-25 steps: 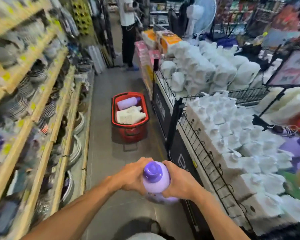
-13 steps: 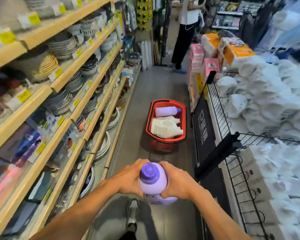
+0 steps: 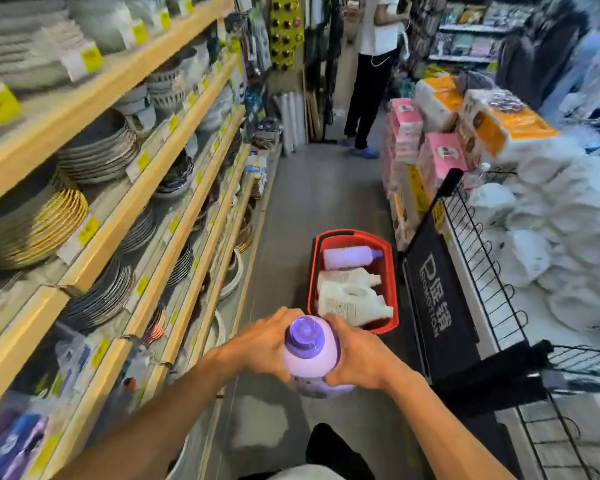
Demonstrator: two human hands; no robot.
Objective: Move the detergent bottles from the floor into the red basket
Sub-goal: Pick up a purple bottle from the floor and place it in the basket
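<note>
Clasping a purple bottle (image 3: 309, 355) from both sides at lower centre of the frame: left hand (image 3: 264, 344) wrapping its left flank, right hand (image 3: 357, 355) wrapping its right, fingers of both curled round the body and grasping it. Keeping it upright, cap towards the camera, probably to stop any leak and to share the weight of a full container across two palms. Holding it above the floor (image 3: 326, 202), just short of the near rim of the red basket (image 3: 394, 271) at the centre of the frame, not yet over it.

Noting the load already inside: a second purple bottle (image 3: 350, 257) lying on its side across the far end, and two white bottles (image 3: 347, 299) lying side by side below it, caps towards the right. Laid flat, likely so as not to topple. Judging the free room to be at the near end or on top of the white ones.

Reading "PROMOTION" running vertically on the black sign (image 3: 433, 306) right of the basket, beside larger characters not made out. Finding the yellow price tags (image 3: 91, 57) on the shelves (image 3: 94, 102) at left too blurred to read, the small print on the nearer white bottle too fine, and the held bottle's label mostly hidden.
</note>
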